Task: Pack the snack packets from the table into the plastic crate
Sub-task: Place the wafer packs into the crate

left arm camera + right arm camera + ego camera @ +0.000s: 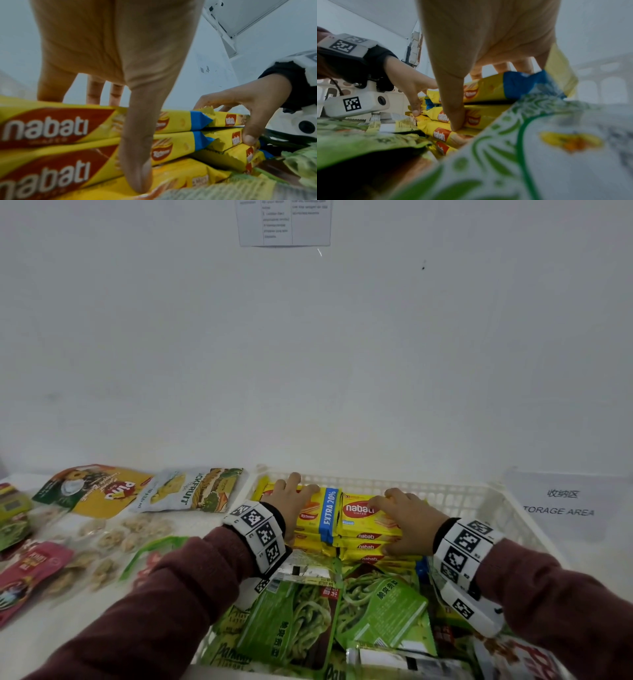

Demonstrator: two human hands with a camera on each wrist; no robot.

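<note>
Both hands are down inside the white plastic crate (pixel 455 498), which sits on the tabletop (pixel 51 628) toward its right end, up against the back edge by the wall. At the crate's far side stand two stacks of yellow Nabati wafer packets (pixel 329 517) — side by side, touching. The left hand (pixel 294 501) clamps the left stack: its fingers (pixel 293 479) curl over the far edge of the top packet, and in the left wrist view the thumb (pixel 137 155) presses down the near side across several packets. The right hand (pixel 407 518) grips the right stack the same way, fingers over the top, thumb (pixel 453 108) pushed against the near edge of the packets.

Nearer the front of the crate lie green seaweed-noodle packets (pixel 376 604), overlapping one another and filling that half; what is printed on the lowest ones is too blurred to read.

Still out on the tabletop, left of the crate — a jackfruit chip bag (pixel 191 489) by the back edge, an orange and yellow pineapple bag (pixel 99 487) beside it, clear bags of pale puffed snacks (pixel 113 539) in the middle, and a pink packet (pixel 30 570) at the left edge. A paper storage-area sign (pixel 561 505) lies right of the crate.
</note>
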